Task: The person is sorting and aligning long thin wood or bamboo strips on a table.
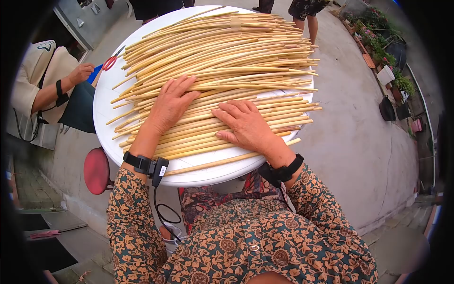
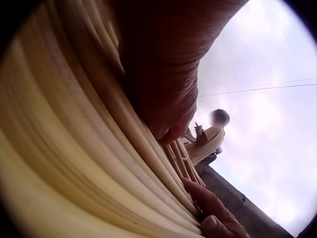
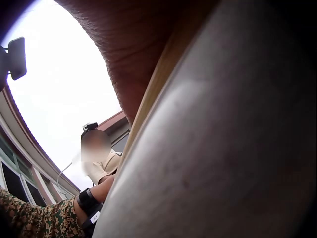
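Observation:
Many long, thin, straw-coloured stalks (image 1: 213, 52) lie side by side across a round white table (image 1: 105, 118). My left hand (image 1: 169, 106) rests on the stalks left of the middle, its fingers stretched out over them. To the right and nearer my body, my right hand (image 1: 246, 127) lies palm down on the front stalks, fingers spread and relaxed. A single stalk (image 1: 213, 162) lies apart along the near edge, passing by my right wrist. In the left wrist view, stalks (image 2: 74, 134) run close under the left hand (image 2: 163, 74), with fingers of the right hand (image 2: 213, 210) beyond.
Red-handled scissors (image 1: 111, 61) lie at the table's left edge. A seated person's arm (image 1: 61, 90) is beside it. Below stands a red stool (image 1: 96, 170). People's legs (image 1: 307, 23) show beyond the far edge. Potted plants (image 1: 378, 52) line the right side.

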Motion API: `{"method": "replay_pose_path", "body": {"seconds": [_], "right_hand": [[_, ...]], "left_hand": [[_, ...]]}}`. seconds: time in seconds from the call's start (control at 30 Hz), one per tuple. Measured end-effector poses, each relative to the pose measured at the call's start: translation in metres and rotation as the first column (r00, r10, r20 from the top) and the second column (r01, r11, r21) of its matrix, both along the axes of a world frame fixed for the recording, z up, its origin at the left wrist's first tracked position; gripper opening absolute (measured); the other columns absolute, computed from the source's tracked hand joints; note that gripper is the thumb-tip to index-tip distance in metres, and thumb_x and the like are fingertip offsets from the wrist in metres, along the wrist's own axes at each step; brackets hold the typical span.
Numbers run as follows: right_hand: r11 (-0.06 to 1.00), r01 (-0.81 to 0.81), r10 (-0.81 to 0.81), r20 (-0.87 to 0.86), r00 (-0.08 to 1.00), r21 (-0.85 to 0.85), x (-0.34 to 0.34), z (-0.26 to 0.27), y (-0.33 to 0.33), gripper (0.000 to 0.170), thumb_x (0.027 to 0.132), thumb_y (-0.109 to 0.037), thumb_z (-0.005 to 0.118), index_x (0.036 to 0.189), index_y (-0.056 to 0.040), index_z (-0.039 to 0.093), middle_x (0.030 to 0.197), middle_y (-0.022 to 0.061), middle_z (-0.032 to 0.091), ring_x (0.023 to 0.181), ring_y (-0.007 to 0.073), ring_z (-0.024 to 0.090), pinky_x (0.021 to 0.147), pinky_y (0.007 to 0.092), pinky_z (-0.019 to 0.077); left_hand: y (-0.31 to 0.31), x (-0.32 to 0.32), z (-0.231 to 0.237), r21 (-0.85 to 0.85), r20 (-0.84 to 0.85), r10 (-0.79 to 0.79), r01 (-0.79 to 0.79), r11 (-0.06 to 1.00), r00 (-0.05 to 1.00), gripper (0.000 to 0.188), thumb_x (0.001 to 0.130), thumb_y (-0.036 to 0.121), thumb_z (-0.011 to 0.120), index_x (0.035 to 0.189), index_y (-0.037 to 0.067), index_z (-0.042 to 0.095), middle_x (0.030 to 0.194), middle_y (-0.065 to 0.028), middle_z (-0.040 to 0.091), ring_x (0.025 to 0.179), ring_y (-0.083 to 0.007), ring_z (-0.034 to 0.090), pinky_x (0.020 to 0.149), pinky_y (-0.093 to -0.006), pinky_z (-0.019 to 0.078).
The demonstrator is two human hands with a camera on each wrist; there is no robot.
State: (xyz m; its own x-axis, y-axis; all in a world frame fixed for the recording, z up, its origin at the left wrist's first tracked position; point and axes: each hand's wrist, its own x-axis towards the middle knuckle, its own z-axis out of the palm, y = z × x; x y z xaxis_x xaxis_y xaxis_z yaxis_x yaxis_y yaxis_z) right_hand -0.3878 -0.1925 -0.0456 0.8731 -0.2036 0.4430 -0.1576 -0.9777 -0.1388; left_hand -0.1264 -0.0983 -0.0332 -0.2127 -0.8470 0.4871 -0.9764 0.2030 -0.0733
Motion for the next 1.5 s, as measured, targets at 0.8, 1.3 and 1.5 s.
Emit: {"method": "replay_pose_path", "body": {"seconds": [0.8, 1.3, 1.5], "right_hand": [[0.999, 0.017, -0.019, -0.033, 0.999, -0.042, 0.011, -0.003, -0.005, 0.06, 0.098, -0.058, 0.051, 0.139, -0.0155, 0.056, 0.146, 0.0154, 0.05, 0.139, 0.0335, 0.042, 0.113, 0.0447, 0.0331], [0.999, 0.028, -0.031, -0.099, 0.995, -0.038, 0.012, -0.002, -0.007, 0.064, 0.099, -0.06, 0.047, 0.143, -0.0144, 0.052, 0.149, 0.015, 0.048, 0.14, 0.0322, 0.041, 0.113, 0.0453, 0.0326], [0.999, 0.035, -0.038, -0.137, 0.99, -0.024, 0.011, -0.004, -0.004, 0.062, 0.099, -0.057, 0.048, 0.142, -0.0133, 0.053, 0.149, 0.0146, 0.048, 0.141, 0.0321, 0.04, 0.115, 0.0457, 0.0303]], "left_hand": [[-0.03, -0.057, 0.133, 0.036, -0.317, -0.119, 0.137, 0.99, 0.941, 0.043, 0.09, 0.01, 0.064, 0.132, 0.007, 0.058, 0.106, -0.0149, 0.068, 0.1, -0.0351, 0.061, 0.09, -0.0471, 0.0477], [-0.137, -0.098, 0.333, -0.357, -0.086, -0.059, 0.025, 0.934, 0.994, 0.046, 0.09, 0.017, 0.057, 0.134, 0.007, 0.05, 0.091, -0.0227, 0.071, 0.09, -0.0418, 0.068, 0.081, -0.053, 0.0517], [-0.077, -0.13, 0.242, 0.11, -0.269, -0.17, 0.205, 0.973, 0.948, 0.048, 0.093, 0.018, 0.057, 0.137, 0.001, 0.053, 0.092, -0.022, 0.07, 0.09, -0.0394, 0.066, 0.083, -0.0485, 0.0503]]}}
